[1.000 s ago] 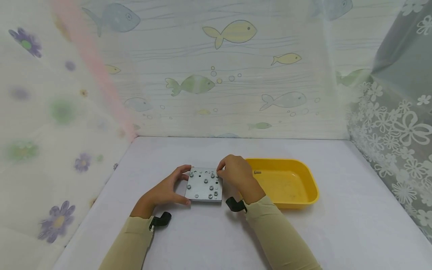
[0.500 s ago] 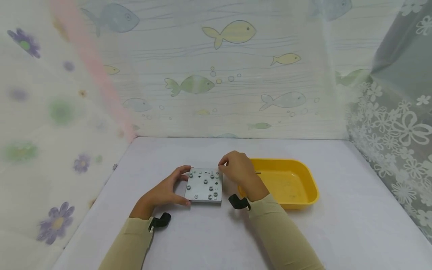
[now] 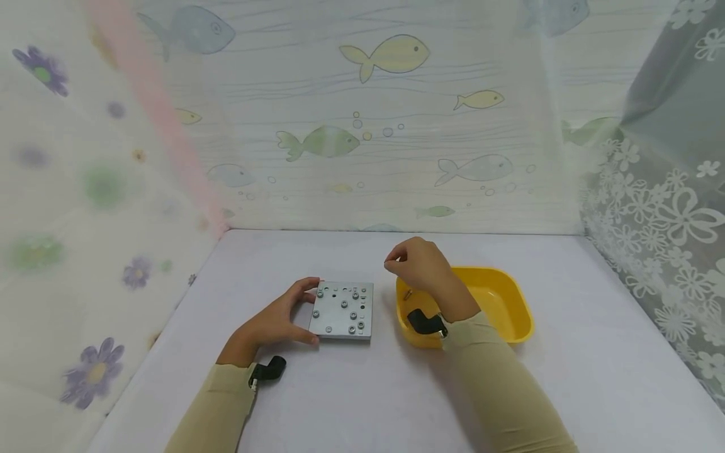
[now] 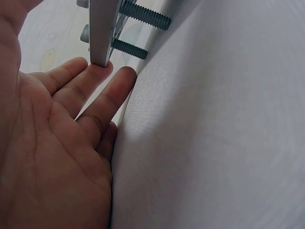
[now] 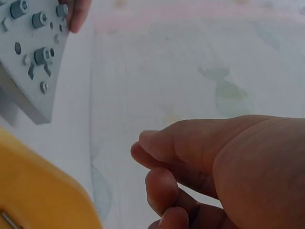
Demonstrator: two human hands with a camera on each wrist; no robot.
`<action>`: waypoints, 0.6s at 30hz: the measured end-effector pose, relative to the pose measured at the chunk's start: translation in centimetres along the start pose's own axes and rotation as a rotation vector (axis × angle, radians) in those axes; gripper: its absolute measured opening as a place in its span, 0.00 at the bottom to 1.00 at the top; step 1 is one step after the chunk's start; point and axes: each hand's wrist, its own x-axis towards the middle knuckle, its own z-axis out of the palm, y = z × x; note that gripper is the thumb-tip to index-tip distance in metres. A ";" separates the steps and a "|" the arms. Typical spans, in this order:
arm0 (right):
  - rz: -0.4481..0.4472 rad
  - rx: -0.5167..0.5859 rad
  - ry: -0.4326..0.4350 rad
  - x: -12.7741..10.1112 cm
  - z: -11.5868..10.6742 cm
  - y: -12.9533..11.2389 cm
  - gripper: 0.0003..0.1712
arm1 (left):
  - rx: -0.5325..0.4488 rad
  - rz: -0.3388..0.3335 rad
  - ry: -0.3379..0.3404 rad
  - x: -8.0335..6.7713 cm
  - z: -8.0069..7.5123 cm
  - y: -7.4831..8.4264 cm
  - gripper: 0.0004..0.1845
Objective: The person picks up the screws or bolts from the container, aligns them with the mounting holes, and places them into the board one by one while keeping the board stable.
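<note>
My left hand (image 3: pixel 277 324) holds a silver metal plate (image 3: pixel 334 322) at its left side, thumb at the near edge and fingers at the far edge. Several socket-head screws (image 3: pixel 344 304) stand in holes across the plate's top. Seen from the left wrist, threaded screw shafts (image 4: pixel 145 15) stick out of its underside. A small screw (image 5: pixel 44 87) sits low at one corner of the plate in the right wrist view. My right hand (image 3: pixel 421 264) hovers above the yellow tray's left part, thumb and forefinger tips together, with nothing visible between them.
The yellow tray (image 3: pixel 523 302) stands right of the plate on the white-covered table (image 3: pixel 340 390). Inside its left end lies a loose screw (image 3: pixel 408 294). Patterned curtains (image 3: pixel 396 126) enclose the back and sides.
My right hand has left the plate's upper right corner and moved right and up over the tray. The left hand and the plate have stayed in place.
</note>
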 end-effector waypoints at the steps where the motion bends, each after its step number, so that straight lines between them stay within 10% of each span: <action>1: 0.007 0.007 -0.010 0.0 -0.2 0.2 0.09 | -0.001 -0.001 0.001 0.0 0.0 0.0 0.67; 18: -0.095 0.104 -0.141 0.1 -2.9 5.6 0.14 | -0.006 0.024 -0.014 0.0 -0.2 0.1 0.69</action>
